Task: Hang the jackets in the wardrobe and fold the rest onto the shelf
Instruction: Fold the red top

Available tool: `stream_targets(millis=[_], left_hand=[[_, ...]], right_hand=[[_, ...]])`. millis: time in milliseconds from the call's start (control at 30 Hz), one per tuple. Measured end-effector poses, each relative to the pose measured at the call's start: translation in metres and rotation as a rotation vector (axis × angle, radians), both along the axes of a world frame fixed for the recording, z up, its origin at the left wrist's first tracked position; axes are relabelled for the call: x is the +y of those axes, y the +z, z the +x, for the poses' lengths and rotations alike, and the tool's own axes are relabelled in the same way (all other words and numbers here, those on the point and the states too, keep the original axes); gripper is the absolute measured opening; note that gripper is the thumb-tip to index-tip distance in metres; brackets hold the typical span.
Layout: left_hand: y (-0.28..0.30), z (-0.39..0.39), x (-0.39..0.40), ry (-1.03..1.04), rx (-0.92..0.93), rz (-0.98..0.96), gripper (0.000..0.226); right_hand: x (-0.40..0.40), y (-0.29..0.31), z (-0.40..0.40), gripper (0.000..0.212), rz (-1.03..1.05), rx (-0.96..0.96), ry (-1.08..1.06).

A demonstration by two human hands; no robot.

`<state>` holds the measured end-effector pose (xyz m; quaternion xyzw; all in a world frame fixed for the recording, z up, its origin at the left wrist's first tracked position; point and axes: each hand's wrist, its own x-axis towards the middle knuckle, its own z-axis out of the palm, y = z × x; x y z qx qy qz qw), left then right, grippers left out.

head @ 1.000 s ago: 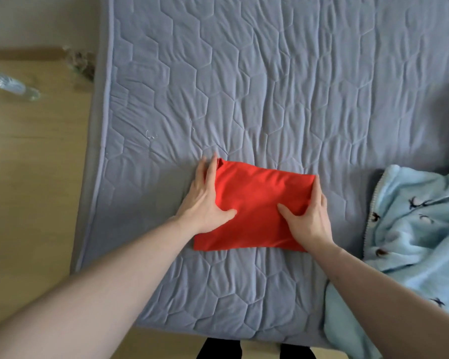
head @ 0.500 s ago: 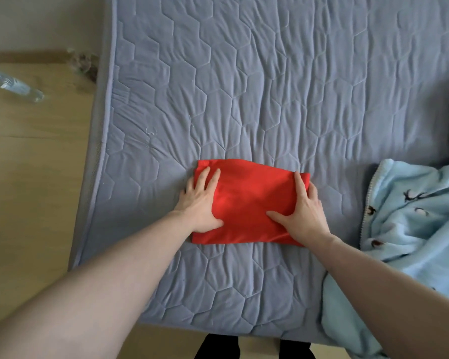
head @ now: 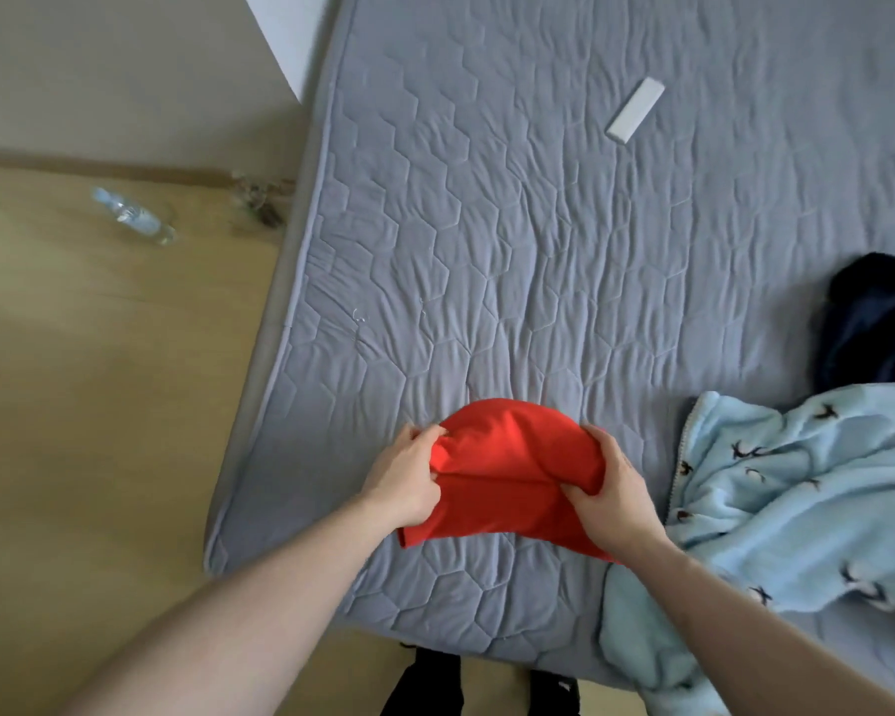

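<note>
Now both hands, left [head: 403,478] and right [head: 611,483], grip the folded red garment [head: 507,467], lying crosswise.

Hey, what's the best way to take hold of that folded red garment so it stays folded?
Probably by its two short ends, one hand from each side, as the left hand and right hand grip the red garment now. Its layers open along the near edge, so pinching all layers at both ends should keep them together.

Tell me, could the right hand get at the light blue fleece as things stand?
Probably yes, once it lets go. The right hand grips the red cloth now, as does the left hand. The light blue fleece lies just beside it on the bed, with nothing between them.
</note>
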<state>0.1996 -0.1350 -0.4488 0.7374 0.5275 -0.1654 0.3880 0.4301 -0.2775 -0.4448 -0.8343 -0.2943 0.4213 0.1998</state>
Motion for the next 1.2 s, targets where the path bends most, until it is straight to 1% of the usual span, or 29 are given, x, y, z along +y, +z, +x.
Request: stream_targets(millis=[133,300,433,500,567,667,767,933,1067,1200], left_hand=[[0.095,-0.032,-0.039,0.147,-0.094,-0.045,0.066],[0.225,-0.064,-0.068,0.366,-0.188,0.021,0.065],[0.310,-0.090,-0.083,0.521,-0.357,0.116,0.059],[0.348,-0.105,-0.092,0.618,-0.462,0.141,0.055],[0.381,-0.120,-0.099,0.695,-0.528,0.170,0.050],[0.417,-0.146,-0.114,0.790,-0.573,0.227,0.046],[0.442,-0.177,-0.122,0.869,-0.572,0.272,0.044],[0.475,-0.251,-0.117,0.953,-0.556,0.353,0.048],[0.494,-0.329,-0.106,1.003,-0.568,0.406,0.048],[0.512,-0.420,-0.088,1.032,-0.551,0.457,0.047]], right_hand=[[-0.015,0.089,-0.006,0.078,0.031,0.033,0.052],[-0.019,0.203,-0.019,0.075,0.088,0.080,0.117],[-0.015,0.282,-0.034,0.072,0.184,0.113,0.148],[-0.012,0.315,-0.043,0.071,0.240,0.144,0.177],[-0.004,0.343,-0.056,0.071,0.284,0.173,0.217],[0.011,0.377,-0.080,0.072,0.337,0.203,0.304],[0.034,0.402,-0.110,0.075,0.378,0.210,0.410],[0.081,0.433,-0.180,0.076,0.424,0.222,0.577],[0.120,0.452,-0.259,0.075,0.448,0.239,0.669],[0.156,0.470,-0.355,0.076,0.510,0.254,0.715]])
